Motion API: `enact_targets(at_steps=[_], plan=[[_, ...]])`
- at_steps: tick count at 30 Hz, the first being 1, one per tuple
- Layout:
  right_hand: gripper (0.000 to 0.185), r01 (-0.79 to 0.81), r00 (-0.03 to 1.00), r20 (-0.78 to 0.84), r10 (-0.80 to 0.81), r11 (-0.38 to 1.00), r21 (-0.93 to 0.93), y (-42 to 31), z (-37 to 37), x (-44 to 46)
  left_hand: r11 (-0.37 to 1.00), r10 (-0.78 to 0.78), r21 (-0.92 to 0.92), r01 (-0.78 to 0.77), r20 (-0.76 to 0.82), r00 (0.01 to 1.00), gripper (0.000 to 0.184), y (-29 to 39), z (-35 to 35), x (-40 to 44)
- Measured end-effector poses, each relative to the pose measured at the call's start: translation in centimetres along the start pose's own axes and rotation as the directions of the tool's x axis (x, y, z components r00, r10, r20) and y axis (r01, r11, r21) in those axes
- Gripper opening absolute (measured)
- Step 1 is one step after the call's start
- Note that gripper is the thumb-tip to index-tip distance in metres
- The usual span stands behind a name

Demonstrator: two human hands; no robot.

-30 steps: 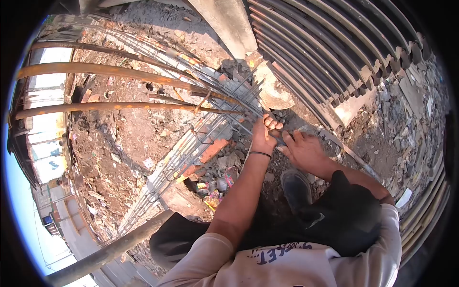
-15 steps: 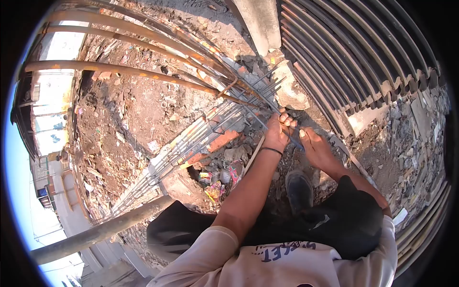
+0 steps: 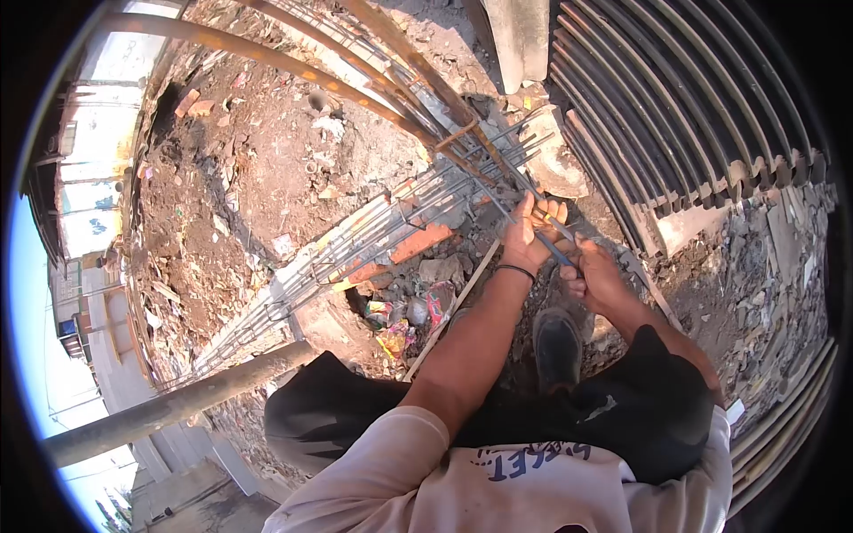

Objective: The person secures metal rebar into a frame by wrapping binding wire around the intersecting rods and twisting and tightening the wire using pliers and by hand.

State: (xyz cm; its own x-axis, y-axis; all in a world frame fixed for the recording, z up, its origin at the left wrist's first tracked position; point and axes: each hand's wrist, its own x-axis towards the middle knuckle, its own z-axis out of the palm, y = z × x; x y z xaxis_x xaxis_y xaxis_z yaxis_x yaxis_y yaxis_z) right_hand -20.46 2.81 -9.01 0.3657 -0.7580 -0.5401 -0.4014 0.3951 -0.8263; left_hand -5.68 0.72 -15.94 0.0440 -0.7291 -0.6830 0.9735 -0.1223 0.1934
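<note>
My left hand (image 3: 528, 238) is closed beside the lower ends of the steel bars, with the thumb up and the fingers curled. What it pinches is hidden. My right hand (image 3: 601, 277) is closed around the near end of a dark metal tool (image 3: 553, 250) with two slim arms, like the handles of pincers; its far end is lost among the bars. Just beyond my hands, rusty reinforcing bars (image 3: 378, 105) rise toward the upper left. They cross a long rebar cage (image 3: 342, 244) lying low over the ground, with thin grey rods and stirrups.
Stacked corrugated sheets (image 3: 675, 115) stand at the upper right. A concrete post (image 3: 520, 44) and a pale stone (image 3: 560, 164) lie beyond my hands. Bricks (image 3: 422, 242), wrappers (image 3: 395, 338) and rubble surround my boot (image 3: 558, 346). A thick pole (image 3: 178, 404) crosses the lower left.
My right hand has turned and its fingers now curl around the two-armed tool. Both hands sit slightly farther right in view. The camera has shifted, moving the rusty bars across the picture.
</note>
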Motion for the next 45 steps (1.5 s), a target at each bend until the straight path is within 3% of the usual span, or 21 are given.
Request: enact_targets(at_steps=[2, 3, 4, 6, 11, 14, 15, 16, 18, 19, 22, 23, 25, 29, 31, 36, 38, 39, 40, 44, 45], plan=[[0.033, -0.143, 0.989, -0.016, 0.145, 0.984, 0.106, -0.7, -0.8, -0.3, 0.981, -0.049, -0.162, 0.104, 0.31, 0.949, 0.024, -0.2, -3.6, 3.2], [0.038, 0.312, 0.905, -0.134, -0.404, 0.844, -0.436, 0.2, -0.7, -0.6, 0.989, -0.049, -0.127, 0.076, 0.2, 0.979, 0.022, -0.2, -2.6, 3.0], [0.038, 0.296, 0.909, -0.148, -0.391, 0.853, -0.43, 0.9, -0.5, -1.0, 0.989, -0.067, -0.117, 0.091, 0.193, 0.979, 0.022, -0.3, -2.8, 2.8], [0.039, 0.347, 0.801, 0.08, -0.594, 0.351, -0.87, 1.0, -0.4, -1.0, 0.999, -0.032, 0.022, 0.031, 0.046, 0.998, 0.024, -0.5, -2.4, 3.2], [0.042, 0.385, 0.879, 0.19, -0.437, 0.416, -0.824, 1.9, -0.7, -0.1, 0.991, -0.088, 0.103, 0.086, 0.009, 0.996, 0.033, 0.6, -2.3, 1.7], [0.039, 0.373, 0.928, 0.243, -0.282, 0.704, -0.604, 2.6, 0.3, 0.9, 0.979, -0.072, 0.185, 0.082, -0.059, 0.996, 0.044, 1.2, -0.7, -0.9], [0.037, 0.296, 0.955, 0.092, -0.283, 0.936, -0.192, 3.5, 1.3, 1.4, 0.981, -0.051, 0.186, 0.058, -0.041, 0.998, 0.039, 1.0, 0.6, -1.9], [0.036, 0.209, 0.978, -0.039, -0.207, 0.937, 0.281, 4.7, 1.8, 1.8, 0.98, -0.051, 0.189, 0.058, -0.042, 0.998, 0.039, 0.9, -0.3, -0.9], [0.036, 0.263, 0.964, -0.075, -0.254, 0.952, 0.158, 3.7, 1.1, 1.2, 0.992, -0.057, -0.105, 0.075, 0.17, 0.984, 0.032, 0.7, -1.0, 0.8], [0.036, 0.312, 0.945, -0.105, -0.308, 0.95, 0.027, 3.2, 0.4, 0.9, 0.999, -0.019, 0.035, 0.018, 0.027, 0.999, 0.025, 0.6, -1.5, 1.4], [0.036, 0.397, 0.874, -0.132, -0.468, 0.844, -0.361, 1.8, -0.8, -0.1, 0.997, -0.075, -0.006, 0.078, 0.173, 0.982, 0.018, 0.6, -1.5, 2.4], [0.036, 0.398, 0.877, -0.122, -0.466, 0.844, -0.36, 2.0, -0.6, -0.3, 0.997, -0.039, 0.059, 0.04, -0.011, 0.999, 0.014, 0.1, -1.2, 2.6], [0.039, 0.377, 0.805, 0.069, -0.589, 0.417, -0.827, 2.4, -0.7, -0.5, 0.996, -0.022, 0.091, 0.027, -0.06, 0.998, 0.014, 0.0, -1.0, 2.9], [0.037, 0.453, 0.821, 0.179, -0.542, 0.427, -0.783, 2.8, -0.8, 0.7, 0.981, -0.09, 0.167, 0.103, -0.084, 0.992, 0.018, 1.2, -1.4, 1.7], [0.036, 0.176, 0.984, 0.064, -0.169, 0.977, -0.12, 2.3, -0.5, 0.9, 0.964, -0.035, 0.26, 0.05, -0.062, 0.997, 0.023, 1.4, -1.1, 0.0], [0.038, 0.01, 1.0, 0.011, -0.009, 0.996, -0.088, -0.4, -1.6, 0.2, 0.999, -0.031, -0.031, 0.029, -0.069, 0.997, 0.023, 0.7, -1.6, 2.7], [0.038, -0.044, 0.999, -0.003, 0.044, 0.996, -0.079, 0.2, -1.6, -0.2, 0.995, -0.083, -0.036, 0.093, 0.22, 0.972, 0.022, 0.6, -3.5, 4.5], [0.041, 0.228, 0.942, -0.09, -0.325, 0.812, -0.538, 1.4, -1.5, -0.2, 0.972, -0.03, 0.232, 0.038, -0.039, 0.999, 0.021, 0.8, 0.2, 1.9], [0.043, 0.329, 0.758, 0.016, -0.652, 0.361, -0.872, 2.3, -1.4, -0.1, 0.973, -0.03, 0.227, 0.037, -0.038, 0.999, 0.021, 0.6, 0.0, 2.0], [0.042, 0.398, 0.799, 0.108, -0.592, 0.385, -0.833, 3.9, -1.4, 1.1, 0.991, -0.082, 0.107, 0.083, -0.012, 0.997, 0.023, 1.0, -1.4, 2.0], [0.042, 0.316, 0.941, 0.035, -0.337, 0.837, -0.448, 4.0, -1.2, 1.3, 0.977, -0.051, 0.2, 0.072, -0.108, 0.993, 0.026, 1.2, -0.3, 0.5]])
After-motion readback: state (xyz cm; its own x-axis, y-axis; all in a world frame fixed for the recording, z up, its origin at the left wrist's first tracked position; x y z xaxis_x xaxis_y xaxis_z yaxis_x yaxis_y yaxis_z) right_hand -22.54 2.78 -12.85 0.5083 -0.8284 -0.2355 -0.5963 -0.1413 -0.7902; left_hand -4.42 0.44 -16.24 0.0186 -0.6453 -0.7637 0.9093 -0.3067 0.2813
